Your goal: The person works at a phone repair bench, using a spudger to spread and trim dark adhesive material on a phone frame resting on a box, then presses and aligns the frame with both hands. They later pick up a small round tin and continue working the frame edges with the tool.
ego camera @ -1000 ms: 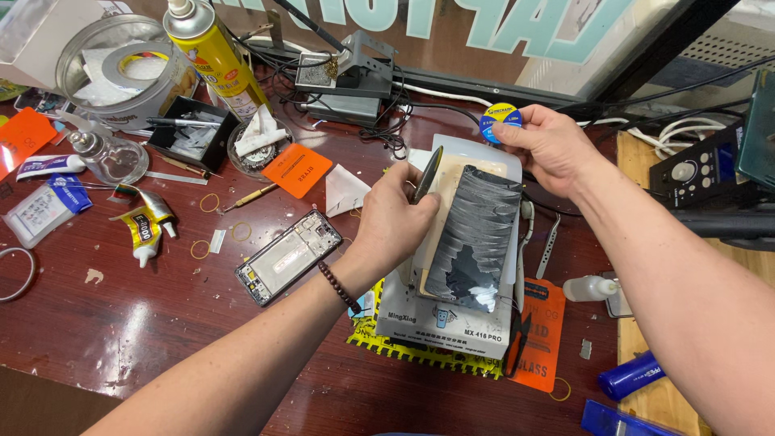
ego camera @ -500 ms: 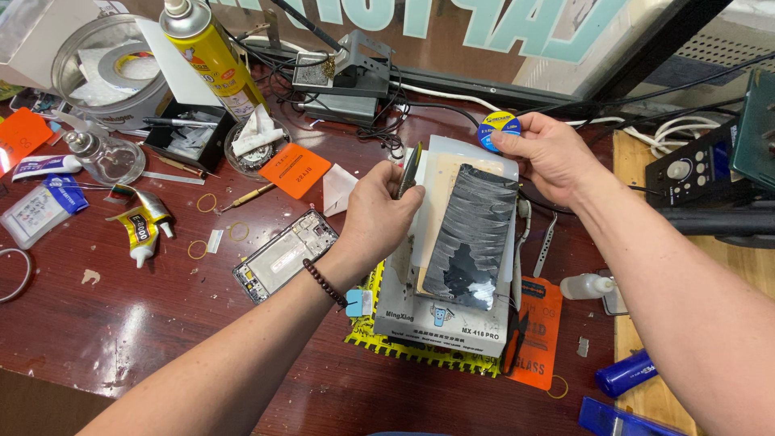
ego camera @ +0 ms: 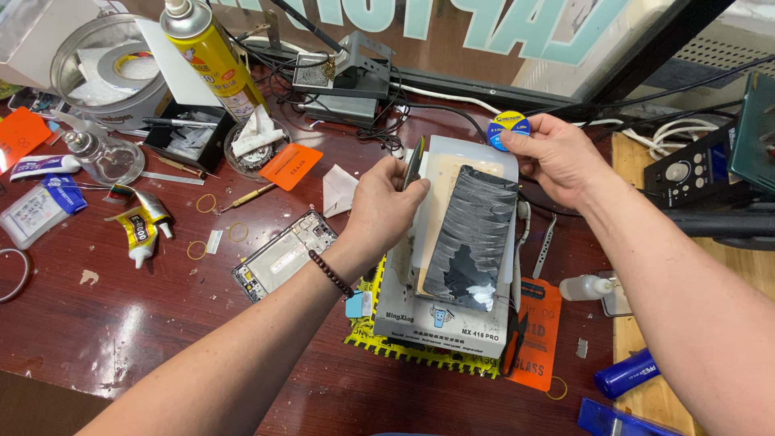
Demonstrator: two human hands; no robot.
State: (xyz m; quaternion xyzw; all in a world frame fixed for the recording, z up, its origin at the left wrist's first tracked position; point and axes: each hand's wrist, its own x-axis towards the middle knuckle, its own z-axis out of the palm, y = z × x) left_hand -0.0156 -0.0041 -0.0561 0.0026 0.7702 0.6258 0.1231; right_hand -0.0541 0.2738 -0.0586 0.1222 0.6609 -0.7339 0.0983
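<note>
Phone screen (ego camera: 472, 238), dark and smeared, lay on the grey heating plate (ego camera: 452, 319) on the table (ego camera: 121, 339). Left hand (ego camera: 387, 206) pinched a thin panel (ego camera: 414, 161) upright at its edge; right hand (ego camera: 553, 157) closed on a small spool (ego camera: 508, 129). Steady, slow pulling seemed wise.

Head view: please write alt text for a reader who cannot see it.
Over a cluttered red-brown workbench, the left hand pinches a thin dark tool beside a cracked black phone screen lying on a white heating pad. The right hand holds a small blue-and-yellow spool behind it.
</note>
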